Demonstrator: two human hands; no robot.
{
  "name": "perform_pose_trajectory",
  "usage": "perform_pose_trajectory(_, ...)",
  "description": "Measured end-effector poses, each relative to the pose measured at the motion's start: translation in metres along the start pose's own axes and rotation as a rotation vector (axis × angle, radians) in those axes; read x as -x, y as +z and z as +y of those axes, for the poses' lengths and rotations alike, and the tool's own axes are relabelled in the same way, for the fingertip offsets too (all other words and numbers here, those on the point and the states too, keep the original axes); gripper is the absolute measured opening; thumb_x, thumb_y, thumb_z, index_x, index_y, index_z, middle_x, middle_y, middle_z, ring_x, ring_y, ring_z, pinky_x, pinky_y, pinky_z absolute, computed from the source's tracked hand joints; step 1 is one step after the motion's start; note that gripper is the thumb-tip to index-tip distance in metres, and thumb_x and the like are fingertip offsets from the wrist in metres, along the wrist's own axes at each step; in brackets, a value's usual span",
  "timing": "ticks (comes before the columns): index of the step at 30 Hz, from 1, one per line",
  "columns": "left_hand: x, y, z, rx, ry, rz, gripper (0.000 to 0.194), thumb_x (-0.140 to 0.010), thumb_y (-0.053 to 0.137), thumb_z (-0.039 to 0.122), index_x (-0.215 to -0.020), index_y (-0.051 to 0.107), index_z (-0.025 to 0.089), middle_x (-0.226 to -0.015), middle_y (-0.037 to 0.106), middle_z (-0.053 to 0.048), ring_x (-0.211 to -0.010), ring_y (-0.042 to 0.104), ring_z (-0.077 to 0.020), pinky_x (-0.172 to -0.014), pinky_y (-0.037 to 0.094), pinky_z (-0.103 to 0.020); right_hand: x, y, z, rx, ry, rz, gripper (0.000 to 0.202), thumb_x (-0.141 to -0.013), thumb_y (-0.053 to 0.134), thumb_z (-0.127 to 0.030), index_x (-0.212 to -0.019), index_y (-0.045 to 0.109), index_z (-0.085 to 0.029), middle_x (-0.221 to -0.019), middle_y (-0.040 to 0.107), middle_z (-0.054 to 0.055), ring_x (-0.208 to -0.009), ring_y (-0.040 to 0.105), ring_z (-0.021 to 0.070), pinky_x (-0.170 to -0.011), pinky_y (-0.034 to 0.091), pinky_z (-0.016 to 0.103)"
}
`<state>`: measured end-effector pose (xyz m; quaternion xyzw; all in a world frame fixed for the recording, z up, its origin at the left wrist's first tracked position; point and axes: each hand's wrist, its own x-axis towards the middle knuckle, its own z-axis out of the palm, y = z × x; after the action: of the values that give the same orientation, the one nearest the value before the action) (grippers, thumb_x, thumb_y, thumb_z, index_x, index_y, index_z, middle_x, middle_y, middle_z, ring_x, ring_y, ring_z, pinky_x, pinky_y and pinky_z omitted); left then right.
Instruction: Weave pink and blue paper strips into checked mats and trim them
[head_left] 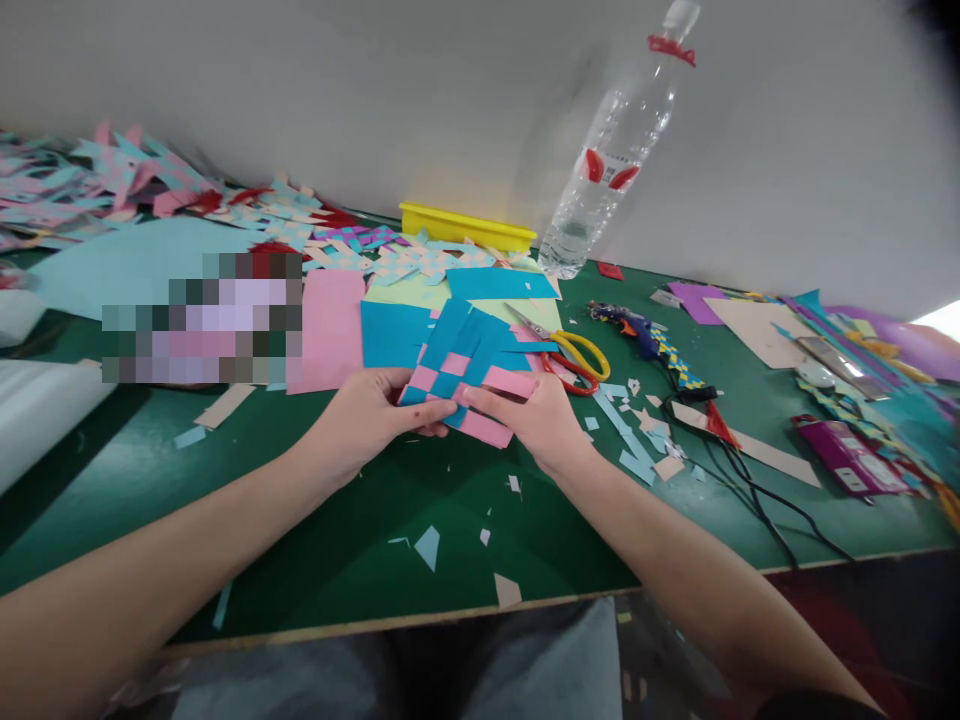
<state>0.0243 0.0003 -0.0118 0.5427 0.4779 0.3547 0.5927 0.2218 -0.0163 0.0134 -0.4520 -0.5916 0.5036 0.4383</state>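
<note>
A woven piece of blue and pink paper strips (454, 362) is held up between both hands over the green table. My left hand (390, 405) pinches its left edge, thumb on top. My right hand (536, 410) grips its lower right side, with the thumb across the pink strips. Loose strip ends fan out at the top and right. Behind the weave lie blue paper (391, 335), a pink sheet (326, 330) and another blue piece (495, 283). Scissors with yellow and red handles (581, 355) rest just right of the weave, partly under its strips.
A clear plastic bottle (611, 150) stands at the back by a yellow tray (469, 226). Woven paper pieces (142, 170) heap at the back left. A glue gun (634, 328) with a black cable lies right, among paper scraps (634, 435) and a purple packet (851, 455).
</note>
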Motion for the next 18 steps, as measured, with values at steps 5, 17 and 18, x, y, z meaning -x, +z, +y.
perform_pose_trajectory(5,-0.001,0.002,-0.001,0.094,-0.038,-0.008,0.037,-0.065,0.083,0.042,-0.088,0.071,0.016,-0.078,0.075,-0.005,-0.065,0.071,-0.0176,-0.066,0.06,-0.028,-0.003,0.002,0.01,-0.06,-0.022,0.076,0.023,-0.073,0.075,-0.039,-0.086,0.071,-0.02,-0.094,0.074,0.004,-0.089,0.069,0.0206,-0.081,0.057,0.036)
perform_pose_trajectory(17,0.001,0.004,0.002,0.004,-0.029,-0.098,0.033,-0.071,0.077,0.047,-0.068,0.072,0.015,-0.06,0.069,-0.004,-0.045,0.058,-0.0112,-0.048,0.051,-0.023,0.006,0.016,0.007,0.128,-0.112,0.248,0.028,-0.072,0.074,-0.045,-0.064,0.067,-0.019,-0.066,0.067,0.002,-0.064,0.062,0.0171,-0.058,0.052,0.03)
perform_pose_trajectory(18,0.001,0.003,0.001,0.0,-0.028,-0.102,0.032,-0.071,0.077,0.046,-0.067,0.072,0.015,-0.059,0.069,-0.004,-0.046,0.059,-0.0116,-0.049,0.051,-0.023,0.007,0.016,0.006,0.13,-0.109,0.248,0.028,-0.072,0.074,-0.045,-0.064,0.067,-0.019,-0.065,0.066,0.001,-0.062,0.061,0.0165,-0.057,0.051,0.03)
